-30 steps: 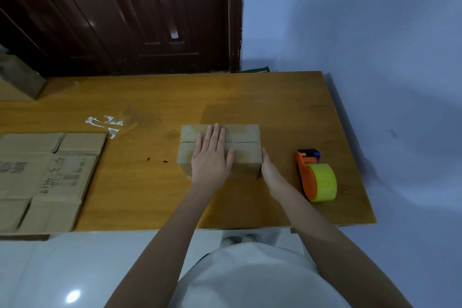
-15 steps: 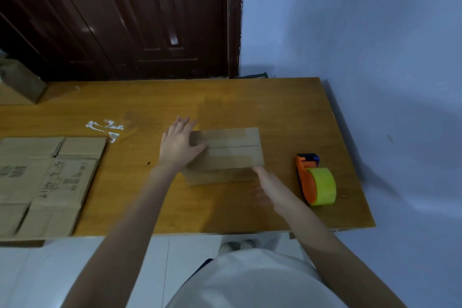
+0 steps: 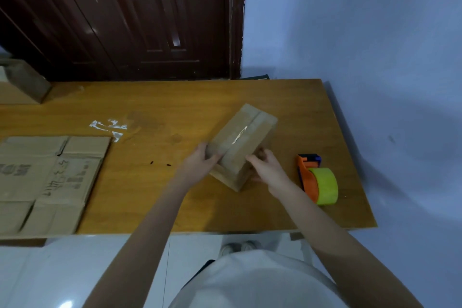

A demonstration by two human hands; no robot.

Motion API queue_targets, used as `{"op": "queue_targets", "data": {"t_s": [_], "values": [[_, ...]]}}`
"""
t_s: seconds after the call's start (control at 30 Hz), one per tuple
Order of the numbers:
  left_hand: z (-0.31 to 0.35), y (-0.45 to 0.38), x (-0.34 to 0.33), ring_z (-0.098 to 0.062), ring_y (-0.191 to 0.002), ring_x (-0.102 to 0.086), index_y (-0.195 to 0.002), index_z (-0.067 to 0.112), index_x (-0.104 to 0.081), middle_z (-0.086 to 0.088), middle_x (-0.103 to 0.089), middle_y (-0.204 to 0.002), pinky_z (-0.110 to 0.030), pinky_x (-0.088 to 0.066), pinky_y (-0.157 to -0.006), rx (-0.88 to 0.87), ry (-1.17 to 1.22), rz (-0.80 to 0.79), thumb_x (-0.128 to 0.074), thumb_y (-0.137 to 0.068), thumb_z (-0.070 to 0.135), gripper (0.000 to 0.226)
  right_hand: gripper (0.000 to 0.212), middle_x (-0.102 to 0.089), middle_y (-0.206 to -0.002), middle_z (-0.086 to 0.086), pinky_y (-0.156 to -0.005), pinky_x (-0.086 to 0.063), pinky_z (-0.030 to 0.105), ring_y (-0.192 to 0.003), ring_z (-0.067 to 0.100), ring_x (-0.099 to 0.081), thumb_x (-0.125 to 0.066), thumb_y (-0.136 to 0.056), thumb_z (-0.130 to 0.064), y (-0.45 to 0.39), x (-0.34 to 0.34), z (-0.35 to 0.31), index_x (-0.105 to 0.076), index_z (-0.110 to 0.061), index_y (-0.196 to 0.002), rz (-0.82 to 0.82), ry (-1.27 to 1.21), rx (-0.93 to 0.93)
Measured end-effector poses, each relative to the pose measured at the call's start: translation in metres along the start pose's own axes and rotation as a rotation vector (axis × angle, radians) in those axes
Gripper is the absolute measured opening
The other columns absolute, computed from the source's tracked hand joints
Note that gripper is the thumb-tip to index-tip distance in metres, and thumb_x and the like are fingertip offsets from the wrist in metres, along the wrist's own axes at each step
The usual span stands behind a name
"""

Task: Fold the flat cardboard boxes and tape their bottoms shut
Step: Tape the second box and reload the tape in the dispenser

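A small folded cardboard box sits on the wooden table, turned diagonally, with a shiny strip of clear tape along its top seam. My left hand grips its near left corner, thumb on top. My right hand holds the near right end, fingers curled round the edge. An orange tape dispenser with a yellow-green roll lies just right of my right hand. A stack of flat cardboard boxes lies at the table's left.
A dark wooden door stands behind the table and a blue wall runs along its right side. Another cardboard box sits at the far left corner. White tape scraps stick to the tabletop.
The box has been turned from lying square to the table edge to a diagonal. Both hands moved from pressing on and beside it to gripping its near end.
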State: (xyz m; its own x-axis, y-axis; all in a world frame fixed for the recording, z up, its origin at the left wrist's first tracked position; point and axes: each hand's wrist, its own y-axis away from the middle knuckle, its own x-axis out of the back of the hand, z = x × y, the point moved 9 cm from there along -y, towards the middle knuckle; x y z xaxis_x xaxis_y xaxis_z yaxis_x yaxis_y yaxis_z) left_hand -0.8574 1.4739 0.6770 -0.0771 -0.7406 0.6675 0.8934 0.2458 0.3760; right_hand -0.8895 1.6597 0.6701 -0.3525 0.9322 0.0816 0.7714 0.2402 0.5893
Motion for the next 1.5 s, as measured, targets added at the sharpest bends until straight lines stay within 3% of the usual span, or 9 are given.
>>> {"op": "queue_targets", "data": {"t_s": [0.2,0.37,0.57,0.7,0.83,0.97,1.27,1.37,1.5], "values": [[0.011,0.020,-0.024,-0.019,-0.103,-0.056,-0.136,0.014,-0.036,-0.003,-0.051,-0.126,-0.035,-0.051,-0.081,-0.025,0.101,0.052,-0.051,-0.092,0.048,0.058,0.049,-0.047,-0.138,0.004,-0.077,-0.044,0.022,-0.105,0.014,-0.051,-0.046,-0.099,-0.022,-0.013,0.024,-0.024,-0.032,-0.015,-0.146,0.024,0.183,0.088],[0.009,0.021,-0.021,-0.020,-0.101,-0.056,-0.133,0.012,-0.038,-0.004,-0.052,-0.123,-0.041,-0.052,-0.083,0.029,0.121,0.083,-0.051,-0.092,0.049,0.057,0.052,-0.049,-0.138,0.005,-0.095,-0.048,0.034,-0.116,0.019,-0.053,-0.050,-0.097,-0.027,-0.018,0.026,-0.027,-0.034,-0.017,-0.146,0.013,0.237,0.081],[0.016,0.018,-0.021,-0.018,-0.085,-0.059,-0.136,0.007,-0.035,-0.002,-0.055,-0.106,-0.038,-0.054,-0.070,0.036,0.106,0.027,-0.048,-0.094,0.047,0.060,0.052,-0.045,-0.141,0.004,-0.100,-0.044,0.034,-0.123,0.020,-0.048,-0.050,-0.097,-0.029,-0.019,0.023,-0.036,-0.035,-0.016,-0.145,0.016,0.273,0.107],[0.013,0.018,-0.020,-0.018,-0.091,-0.055,-0.141,0.005,-0.029,-0.005,-0.053,-0.115,-0.042,-0.052,-0.082,0.045,0.118,0.009,-0.046,-0.093,0.052,0.069,0.055,-0.043,-0.143,0.005,-0.102,-0.042,0.034,-0.125,0.021,-0.046,-0.049,-0.097,-0.032,-0.018,0.023,-0.035,-0.032,-0.016,-0.146,0.012,0.306,0.106],[0.008,0.014,-0.015,-0.023,-0.114,-0.052,-0.146,0.009,-0.025,-0.007,-0.046,-0.136,-0.038,-0.048,-0.090,0.038,0.163,-0.007,-0.046,-0.090,0.057,0.076,0.055,-0.038,-0.147,0.006,-0.106,-0.038,0.036,-0.131,0.020,-0.040,-0.049,-0.097,-0.034,-0.016,0.028,-0.040,-0.031,-0.017,-0.147,0.026,0.318,0.142],[0.004,0.010,-0.011,-0.023,-0.117,-0.050,-0.146,0.011,-0.026,-0.006,-0.045,-0.137,-0.038,-0.047,-0.092,0.041,0.203,-0.019,-0.046,-0.089,0.059,0.077,0.053,-0.035,-0.149,0.005,-0.096,-0.032,0.025,-0.135,0.019,-0.035,-0.047,-0.098,-0.035,-0.015,0.030,-0.044,-0.032,-0.019,-0.147,0.030,0.351,0.170],[-0.006,0.004,-0.003,-0.027,-0.124,-0.045,-0.148,0.011,-0.021,-0.009,-0.039,-0.143,-0.045,-0.043,-0.098,0.089,0.169,0.003,-0.042,-0.088,0.063,0.082,0.052,-0.036,-0.148,0.006,-0.095,-0.031,0.024,-0.134,0.020,-0.036,-0.045,-0.099,-0.034,-0.015,0.030,-0.041,-0.032,-0.016,-0.146,0.043,0.381,0.187],[0.011,0.009,0.014,-0.027,-0.123,-0.047,-0.146,0.011,-0.026,-0.008,-0.037,-0.143,-0.044,-0.046,-0.095,-0.004,-0.017,0.105,-0.043,-0.092,0.056,0.073,0.050,-0.039,-0.146,0.006,-0.100,-0.033,0.027,-0.133,0.019,-0.039,-0.046,-0.099,-0.033,-0.012,0.040,-0.045,-0.035,-0.016,-0.145,0.093,0.425,0.229],[0.087,0.041,0.039,-0.028,-0.108,-0.052,-0.129,0.005,-0.050,-0.010,-0.053,-0.121,-0.034,-0.045,-0.080,-0.379,-0.258,0.449,-0.053,-0.094,0.035,0.046,0.049,-0.046,-0.140,0.008,-0.102,-0.039,0.032,-0.127,0.021,-0.046,-0.050,-0.096,-0.029,0.003,0.074,-0.052,-0.039,-0.013,-0.141,0.270,0.564,0.331]]}}
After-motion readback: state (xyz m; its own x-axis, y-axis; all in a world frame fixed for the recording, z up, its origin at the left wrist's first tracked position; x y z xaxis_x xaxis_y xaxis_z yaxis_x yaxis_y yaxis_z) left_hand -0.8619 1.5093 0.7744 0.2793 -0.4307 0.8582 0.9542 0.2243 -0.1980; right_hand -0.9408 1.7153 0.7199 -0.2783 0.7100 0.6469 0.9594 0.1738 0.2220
